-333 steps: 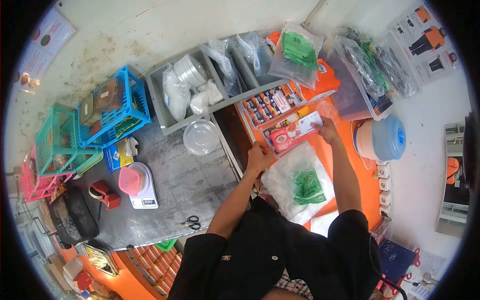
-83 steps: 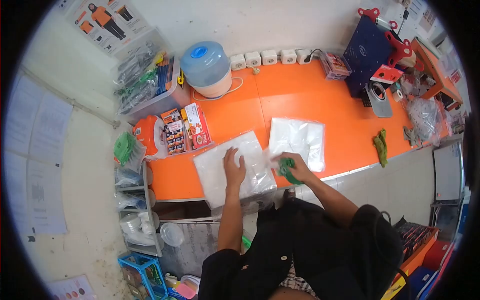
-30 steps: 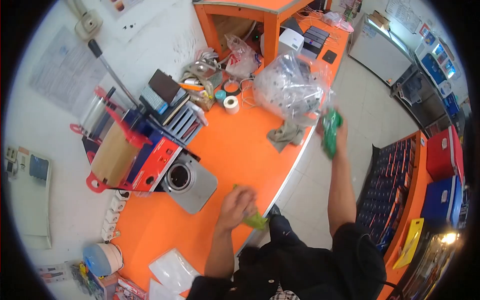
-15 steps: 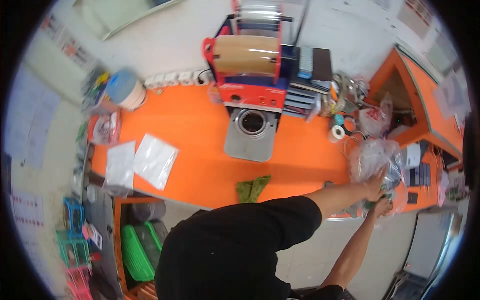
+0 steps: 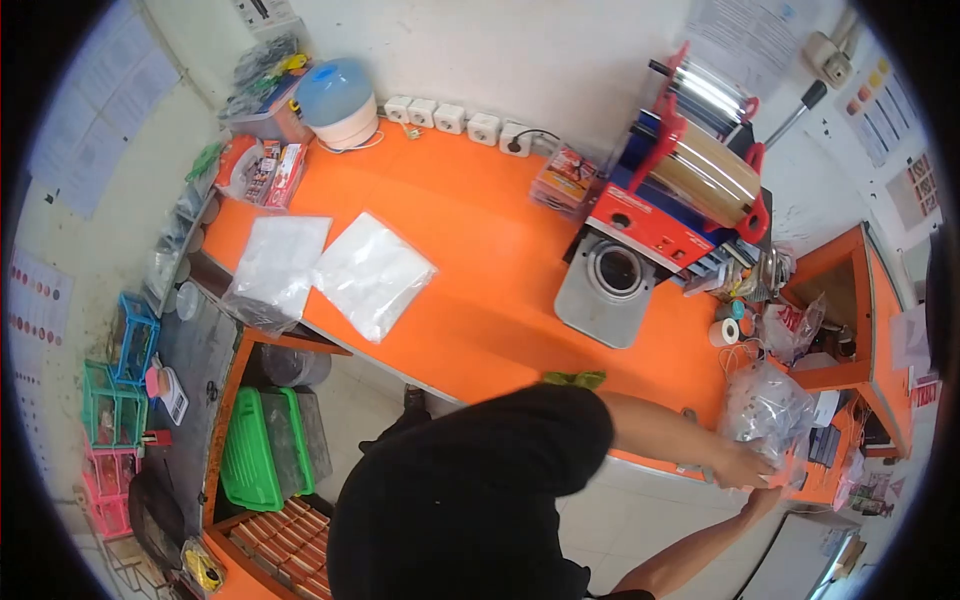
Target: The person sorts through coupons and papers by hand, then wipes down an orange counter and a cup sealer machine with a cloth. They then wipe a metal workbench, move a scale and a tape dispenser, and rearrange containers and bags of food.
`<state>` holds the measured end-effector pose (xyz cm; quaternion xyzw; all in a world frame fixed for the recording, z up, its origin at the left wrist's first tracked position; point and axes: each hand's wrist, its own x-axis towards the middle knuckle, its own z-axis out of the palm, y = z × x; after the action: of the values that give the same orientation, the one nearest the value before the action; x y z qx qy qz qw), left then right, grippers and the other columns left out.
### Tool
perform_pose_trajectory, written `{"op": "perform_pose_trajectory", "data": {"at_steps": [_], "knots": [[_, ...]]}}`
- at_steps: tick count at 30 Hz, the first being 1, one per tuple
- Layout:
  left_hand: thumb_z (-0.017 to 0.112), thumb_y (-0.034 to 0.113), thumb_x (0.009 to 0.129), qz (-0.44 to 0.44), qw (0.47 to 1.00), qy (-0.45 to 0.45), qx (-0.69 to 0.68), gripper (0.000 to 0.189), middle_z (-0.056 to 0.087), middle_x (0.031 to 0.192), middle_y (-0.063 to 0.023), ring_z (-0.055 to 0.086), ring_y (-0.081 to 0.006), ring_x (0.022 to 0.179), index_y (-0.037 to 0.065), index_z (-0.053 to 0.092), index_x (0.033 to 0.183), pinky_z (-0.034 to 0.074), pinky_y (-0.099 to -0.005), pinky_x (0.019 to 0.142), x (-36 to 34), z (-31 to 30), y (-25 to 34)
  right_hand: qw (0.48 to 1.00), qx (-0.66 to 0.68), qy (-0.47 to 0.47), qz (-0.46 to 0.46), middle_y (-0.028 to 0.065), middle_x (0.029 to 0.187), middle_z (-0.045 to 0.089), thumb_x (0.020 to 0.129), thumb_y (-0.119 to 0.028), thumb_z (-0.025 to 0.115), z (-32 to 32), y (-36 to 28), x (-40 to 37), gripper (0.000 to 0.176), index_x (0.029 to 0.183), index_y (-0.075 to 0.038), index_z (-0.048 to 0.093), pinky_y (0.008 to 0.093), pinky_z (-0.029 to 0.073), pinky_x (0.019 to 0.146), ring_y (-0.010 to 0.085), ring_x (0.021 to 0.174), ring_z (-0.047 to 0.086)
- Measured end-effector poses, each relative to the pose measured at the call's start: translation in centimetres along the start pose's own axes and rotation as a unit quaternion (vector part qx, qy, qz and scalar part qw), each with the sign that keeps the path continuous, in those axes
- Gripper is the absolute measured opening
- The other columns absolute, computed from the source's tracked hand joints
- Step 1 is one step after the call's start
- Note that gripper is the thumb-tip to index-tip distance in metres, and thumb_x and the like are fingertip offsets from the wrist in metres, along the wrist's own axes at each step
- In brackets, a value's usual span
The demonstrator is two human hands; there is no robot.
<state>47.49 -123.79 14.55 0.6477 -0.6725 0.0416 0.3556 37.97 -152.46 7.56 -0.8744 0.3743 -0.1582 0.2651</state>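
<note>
My black-sleeved arms stretch to the right end of the orange worktop. There a clear plastic bag (image 5: 768,405) bulges with contents that I cannot make out. My left hand (image 5: 742,466) is closed on the near end of this bag, fingers partly hidden by the plastic. Just below it, my right hand (image 5: 764,499) is closed at the bag's edge, close to the left fingertips. A crumpled olive-green cloth (image 5: 575,379) lies at the table's front edge, partly covered by my shoulder.
A red and blue cup sealing machine (image 5: 650,232) with film rolls stands at the back. Two stacks of white plastic sheets (image 5: 372,275) lie left. An orange shelf (image 5: 868,330) bounds the right side. A green crate (image 5: 252,455) sits under the table.
The view has swung left, so the machine and bag appear shifted and more of the left side shows. My hands stay at the bag, now at its near end.
</note>
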Motion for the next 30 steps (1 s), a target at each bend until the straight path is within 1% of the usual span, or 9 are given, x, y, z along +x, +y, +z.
{"op": "perform_pose_trajectory", "data": {"at_steps": [2,5,7,12,18,21,23,24,30], "knots": [[0.059,0.015,0.087,-0.048,0.975,0.002,-0.218,0.033,0.062,0.115,-0.0188,0.059,-0.0332,0.108,0.006,0.059,0.119,0.046,-0.0424,0.092,-7.9,-2.0,2.1,0.912,-0.124,0.318,-0.227,0.0167,0.111,0.067,0.094,-0.016,0.055,-0.2,-2.5,-4.9,0.036,0.121,0.008,0.058,0.0399,0.051,0.081,0.0236,0.096,0.063],[0.051,0.019,0.091,-0.213,0.891,0.044,-0.400,0.028,0.059,0.059,-0.0070,0.058,-0.0181,0.053,0.003,0.056,0.069,0.045,-0.0359,0.053,-28.5,-8.4,7.6,0.930,0.270,0.224,-0.112,0.0127,0.092,0.070,0.094,-0.021,0.061,2.5,-16.4,-22.6,0.028,0.102,0.005,0.068,0.0341,0.052,0.072,0.0174,0.080,0.065],[0.052,0.023,0.095,-0.292,0.895,0.053,-0.334,0.031,0.063,0.063,-0.0049,0.057,-0.0134,0.051,0.004,0.065,0.074,0.045,-0.0328,0.051,-43.8,-9.6,10.9,0.965,0.231,0.104,-0.068,0.0027,0.061,0.056,0.096,-0.027,0.064,7.7,-18.2,-31.4,0.030,0.081,-0.001,0.065,0.0248,0.038,0.048,0.0074,0.053,0.049],[0.071,0.023,0.083,-0.638,0.670,-0.005,-0.379,0.018,0.073,0.080,-0.0022,0.068,-0.0101,0.072,0.008,0.075,0.092,0.053,-0.0265,0.060,-71.5,-17.3,24.7,0.901,0.366,-0.232,-0.001,0.0015,0.052,0.047,0.097,-0.037,0.060,22.0,-21.7,-47.1,0.042,0.071,-0.004,0.058,0.0252,0.033,0.038,0.0089,0.042,0.043],[0.069,0.031,0.086,-0.799,0.370,0.245,-0.407,0.025,0.072,0.083,-0.0040,0.066,-0.0107,0.066,0.006,0.072,0.090,0.049,-0.0255,0.054,-85.0,-12.6,34.1,0.807,0.350,-0.426,-0.210,0.0075,0.071,0.061,0.100,-0.024,0.056,27.9,-37.8,-47.0,0.027,0.089,0.000,0.059,0.0297,0.054,0.057,0.0155,0.060,0.062],[0.073,0.026,0.085,-0.889,0.224,0.264,-0.301,0.026,0.067,0.080,-0.0060,0.065,-0.0149,0.072,0.003,0.068,0.096,0.049,-0.0293,0.055,-86.2,-5.9,34.7,0.815,0.322,-0.466,-0.124,0.0072,0.069,0.060,0.094,-0.020,0.064,31.4,-42.8,-43.5,0.023,0.085,0.000,0.060,0.0288,0.052,0.053,0.0149,0.057,0.059],[0.068,0.045,0.085,-0.816,0.169,0.511,-0.208,0.046,0.064,0.063,-0.0077,0.064,-0.0152,0.060,-0.001,0.067,0.079,0.050,-0.0327,0.053,-84.1,-0.9,36.8,0.812,0.338,-0.467,-0.089,0.0073,0.068,0.060,0.093,-0.023,0.066,33.7,-46.2,-42.1,0.026,0.080,-0.001,0.059,0.0278,0.044,0.047,0.0145,0.055,0.057],[0.066,0.042,0.087,-0.845,0.387,0.365,-0.052,0.041,0.066,0.067,-0.0100,0.065,-0.0211,0.060,0.002,0.067,0.081,0.052,-0.0365,0.058,-84.8,1.1,38.4,0.792,0.330,-0.505,-0.092,0.0066,0.069,0.060,0.093,-0.025,0.067,35.1,-47.6,-40.7,0.027,0.085,-0.001,0.059,0.0291,0.049,0.053,0.0159,0.057,0.058],[0.061,0.035,0.089,-0.870,0.448,0.204,0.008,0.030,0.068,0.078,-0.0112,0.066,-0.0232,0.069,0.006,0.067,0.090,0.053,-0.0375,0.061,-87.0,3.4,38.0,0.747,0.369,-0.545,0.092,0.0154,0.098,0.062,0.095,-0.039,0.063,46.0,-52.7,-31.1,0.043,0.109,0.001,0.056,0.0323,0.055,0.069,0.0204,0.081,0.062]]}}
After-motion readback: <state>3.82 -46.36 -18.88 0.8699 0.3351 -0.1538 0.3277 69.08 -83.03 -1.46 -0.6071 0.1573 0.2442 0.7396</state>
